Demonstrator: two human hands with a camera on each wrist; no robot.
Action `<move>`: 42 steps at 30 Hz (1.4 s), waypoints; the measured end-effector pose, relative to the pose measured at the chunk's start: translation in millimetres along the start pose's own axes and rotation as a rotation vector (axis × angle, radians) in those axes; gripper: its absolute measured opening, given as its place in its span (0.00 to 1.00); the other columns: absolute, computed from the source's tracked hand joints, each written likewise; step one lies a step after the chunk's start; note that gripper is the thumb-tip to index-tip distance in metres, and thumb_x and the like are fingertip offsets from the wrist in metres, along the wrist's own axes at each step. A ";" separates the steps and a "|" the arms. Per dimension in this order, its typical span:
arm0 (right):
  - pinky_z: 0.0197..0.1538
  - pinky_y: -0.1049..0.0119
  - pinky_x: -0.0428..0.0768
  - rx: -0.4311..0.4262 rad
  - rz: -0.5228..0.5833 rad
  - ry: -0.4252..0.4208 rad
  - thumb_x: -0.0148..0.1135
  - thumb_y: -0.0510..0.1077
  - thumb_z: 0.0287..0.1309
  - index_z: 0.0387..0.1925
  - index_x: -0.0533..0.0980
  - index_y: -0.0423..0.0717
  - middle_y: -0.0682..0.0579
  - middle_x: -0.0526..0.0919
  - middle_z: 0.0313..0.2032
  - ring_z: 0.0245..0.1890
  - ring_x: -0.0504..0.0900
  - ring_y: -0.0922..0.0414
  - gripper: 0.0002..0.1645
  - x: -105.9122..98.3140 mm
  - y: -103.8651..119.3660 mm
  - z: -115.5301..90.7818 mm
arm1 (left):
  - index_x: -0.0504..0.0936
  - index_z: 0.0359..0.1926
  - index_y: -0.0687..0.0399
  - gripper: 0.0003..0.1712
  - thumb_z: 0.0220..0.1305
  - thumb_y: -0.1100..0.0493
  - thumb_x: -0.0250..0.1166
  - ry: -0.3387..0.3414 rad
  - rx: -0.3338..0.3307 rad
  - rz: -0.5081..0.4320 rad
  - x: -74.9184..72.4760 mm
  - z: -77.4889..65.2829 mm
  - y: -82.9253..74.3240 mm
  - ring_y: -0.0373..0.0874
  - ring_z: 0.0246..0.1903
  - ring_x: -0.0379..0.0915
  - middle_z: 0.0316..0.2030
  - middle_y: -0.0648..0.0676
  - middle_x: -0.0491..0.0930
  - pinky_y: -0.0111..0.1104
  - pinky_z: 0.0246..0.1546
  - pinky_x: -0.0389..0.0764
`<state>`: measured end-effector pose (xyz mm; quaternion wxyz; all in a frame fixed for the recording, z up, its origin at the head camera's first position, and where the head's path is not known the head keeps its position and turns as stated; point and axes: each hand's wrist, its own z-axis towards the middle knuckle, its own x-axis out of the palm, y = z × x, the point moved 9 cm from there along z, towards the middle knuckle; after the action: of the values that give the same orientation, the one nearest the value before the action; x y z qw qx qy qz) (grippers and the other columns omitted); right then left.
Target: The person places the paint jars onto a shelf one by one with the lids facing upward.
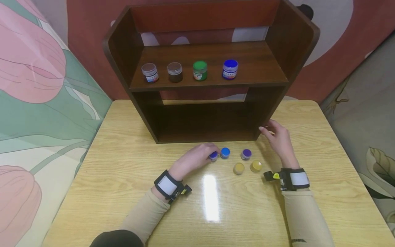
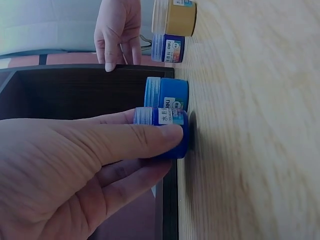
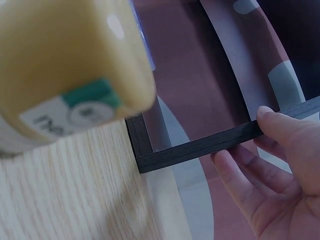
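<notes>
My left hand pinches a small dark blue paint jar between thumb and fingers, close to the tabletop. Right beside it stands a lighter blue paint jar. Farther right are a purple paint jar and two yellowish ones, a duller jar and a brighter jar. My right hand grips the front edge of the side panel of a dark brown wooden shelf, thumb on one side and fingers on the other. In the right wrist view, a yellowish jar looms large at upper left.
On the upper shelf board stand a clear-lidded jar, a dark brown jar, a green jar and a blue jar. The wooden table meets patterned walls behind and at the left.
</notes>
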<state>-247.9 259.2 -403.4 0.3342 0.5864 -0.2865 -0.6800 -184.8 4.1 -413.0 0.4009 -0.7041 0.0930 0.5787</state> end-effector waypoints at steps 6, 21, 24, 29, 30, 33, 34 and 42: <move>0.61 0.41 0.78 0.000 0.003 0.004 0.55 0.55 0.71 0.64 0.72 0.41 0.35 0.78 0.61 0.61 0.78 0.38 0.30 0.1 0.8 0.1 | 0.82 0.57 0.51 0.16 0.72 0.64 0.58 -0.002 -0.008 -0.024 -1.0 -1.6 1.5 0.43 0.57 0.79 0.55 0.51 0.83 0.32 0.60 0.80; 0.61 0.41 0.78 0.009 0.001 0.002 0.56 0.55 0.71 0.65 0.71 0.42 0.36 0.78 0.62 0.62 0.78 0.38 0.30 0.0 -0.4 0.6 | 0.82 0.57 0.50 0.19 0.72 0.69 0.55 0.012 -0.003 -0.008 0.2 -2.4 2.6 0.43 0.60 0.77 0.56 0.50 0.83 0.31 0.63 0.77; 0.61 0.41 0.78 0.007 0.000 0.002 0.56 0.55 0.71 0.65 0.71 0.42 0.36 0.78 0.62 0.61 0.78 0.38 0.30 0.0 -0.3 0.6 | 0.82 0.57 0.50 0.19 0.72 0.70 0.55 0.012 0.006 0.005 0.2 -2.1 1.5 0.43 0.61 0.77 0.57 0.50 0.83 0.31 0.63 0.77; 0.61 0.41 0.78 0.009 0.003 0.004 0.56 0.55 0.70 0.65 0.71 0.42 0.36 0.78 0.62 0.61 0.78 0.38 0.30 0.0 -0.2 0.4 | 0.82 0.57 0.50 0.19 0.72 0.69 0.55 0.016 0.009 0.014 0.2 -1.5 0.7 0.42 0.61 0.77 0.57 0.50 0.83 0.31 0.63 0.77; 0.61 0.41 0.78 0.010 0.006 0.005 0.56 0.55 0.70 0.65 0.71 0.42 0.36 0.78 0.62 0.61 0.78 0.38 0.30 0.0 -0.3 0.4 | 0.82 0.57 0.50 0.19 0.72 0.69 0.55 0.017 0.009 0.013 0.3 -1.4 0.7 0.42 0.61 0.77 0.57 0.50 0.83 0.32 0.63 0.77; 0.62 0.41 0.78 0.010 0.013 0.005 0.56 0.55 0.70 0.65 0.71 0.41 0.36 0.78 0.62 0.61 0.78 0.38 0.30 0.1 -0.7 0.4 | 0.82 0.57 0.50 0.18 0.72 0.68 0.56 0.018 0.006 0.002 0.9 -1.0 1.1 0.43 0.61 0.77 0.56 0.50 0.83 0.32 0.63 0.77; 0.62 0.41 0.78 0.010 0.014 0.005 0.56 0.55 0.70 0.65 0.71 0.41 0.36 0.77 0.62 0.61 0.78 0.38 0.30 0.0 -0.6 0.2 | 0.82 0.56 0.50 0.18 0.71 0.68 0.57 0.019 0.005 -0.003 1.5 -0.6 1.6 0.42 0.60 0.77 0.56 0.50 0.83 0.32 0.63 0.77; 0.62 0.40 0.78 0.006 0.010 0.001 0.56 0.55 0.70 0.65 0.71 0.42 0.36 0.77 0.62 0.61 0.78 0.38 0.30 -0.1 -1.9 0.1 | 0.78 0.60 0.51 0.24 0.62 0.64 0.68 0.026 -0.039 0.004 2.5 -0.4 5.3 0.40 0.47 0.76 0.54 0.51 0.80 0.31 0.52 0.82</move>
<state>-248.2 260.4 -404.9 0.3359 0.5863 -0.2913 -0.6772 -186.8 1.2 -417.6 0.3847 -0.7190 0.0885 0.5720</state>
